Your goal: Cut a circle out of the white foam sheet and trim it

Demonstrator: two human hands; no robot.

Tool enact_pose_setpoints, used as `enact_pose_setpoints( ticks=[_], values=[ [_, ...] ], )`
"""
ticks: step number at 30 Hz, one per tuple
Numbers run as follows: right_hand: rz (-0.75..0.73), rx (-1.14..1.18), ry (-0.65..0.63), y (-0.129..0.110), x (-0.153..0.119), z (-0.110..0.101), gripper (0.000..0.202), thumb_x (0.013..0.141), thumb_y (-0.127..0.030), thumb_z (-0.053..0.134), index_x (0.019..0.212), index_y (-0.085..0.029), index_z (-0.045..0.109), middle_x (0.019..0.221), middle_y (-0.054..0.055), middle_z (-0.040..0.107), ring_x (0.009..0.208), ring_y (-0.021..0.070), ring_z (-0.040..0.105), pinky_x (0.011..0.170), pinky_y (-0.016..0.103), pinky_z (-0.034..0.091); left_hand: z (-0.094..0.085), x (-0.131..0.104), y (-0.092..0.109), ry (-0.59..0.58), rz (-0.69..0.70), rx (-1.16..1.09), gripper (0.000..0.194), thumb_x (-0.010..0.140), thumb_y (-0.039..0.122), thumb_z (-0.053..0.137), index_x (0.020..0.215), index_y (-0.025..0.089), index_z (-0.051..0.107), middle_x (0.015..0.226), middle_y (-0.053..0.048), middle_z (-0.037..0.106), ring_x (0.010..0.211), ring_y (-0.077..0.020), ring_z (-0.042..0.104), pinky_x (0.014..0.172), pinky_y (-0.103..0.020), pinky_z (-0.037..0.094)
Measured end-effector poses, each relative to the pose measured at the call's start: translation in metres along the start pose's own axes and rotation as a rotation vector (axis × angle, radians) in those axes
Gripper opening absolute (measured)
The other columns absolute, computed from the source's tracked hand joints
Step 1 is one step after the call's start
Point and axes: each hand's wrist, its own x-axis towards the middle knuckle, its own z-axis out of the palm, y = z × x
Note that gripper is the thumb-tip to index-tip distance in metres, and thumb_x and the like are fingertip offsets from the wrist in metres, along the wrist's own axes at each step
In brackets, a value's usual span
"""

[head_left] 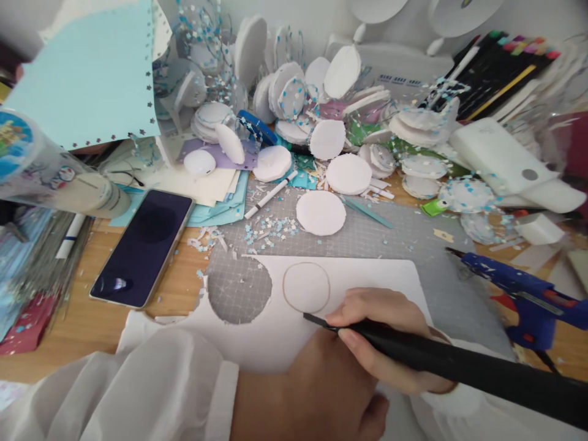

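Observation:
My right hand (390,337) is closed around a long black tool (441,358), whose narrow dark tip touches or nearly touches a white foam sheet (362,275) just below a circle (306,288) outlined in brown. My left hand (321,386) lies over the lower part of the sheet, its wrist crossing under the right hand; most of its fingers are hidden. A round hole (241,291) is cut in the sheet on the left, and the grey cutting mat shows through. Above the sheet lies a white foam disc (320,212).
A phone (143,248) lies to the left, near a tilted plastic cup (78,177). At the right rests a blue glue gun (533,300). Several white discs (348,173) and star trimmings crowd the back, beside a marker (271,195) and black pens (496,79).

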Motion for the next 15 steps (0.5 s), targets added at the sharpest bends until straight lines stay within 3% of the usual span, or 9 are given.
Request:
enact_pose_setpoints(
  ticks=[5, 15],
  values=[
    [-0.028, 0.114, -0.227, 0.007, 0.014, -0.008, 0.024, 0.076, -0.009, 0.056, 0.095, -0.021, 0.064, 0.077, 0.001, 0.071, 0.072, 0.0144, 0.067, 0.069, 0.026, 0.054, -0.003, -0.001, 0.0, 0.015, 0.003, -0.015, 0.051, 0.092, 0.04, 0.033, 0.125, 0.007, 0.052, 0.118, -0.014, 0.063, 0.115, -0.0273, 0.053, 0.098, -0.039, 0.039],
    [0.098, 0.271, -0.414, 0.014, 0.023, -0.016, 0.025, 0.074, -0.008, 0.057, 0.094, -0.02, 0.063, 0.072, -0.001, 0.065, 0.06, 0.0096, 0.06, 0.056, 0.02, 0.047, -0.001, -0.002, 0.0, 0.036, -0.012, -0.017, 0.048, 0.091, 0.044, 0.036, 0.115, 0.009, 0.057, 0.113, -0.014, 0.066, 0.113, -0.0265, 0.053, 0.099, -0.037, 0.034]
  ],
)
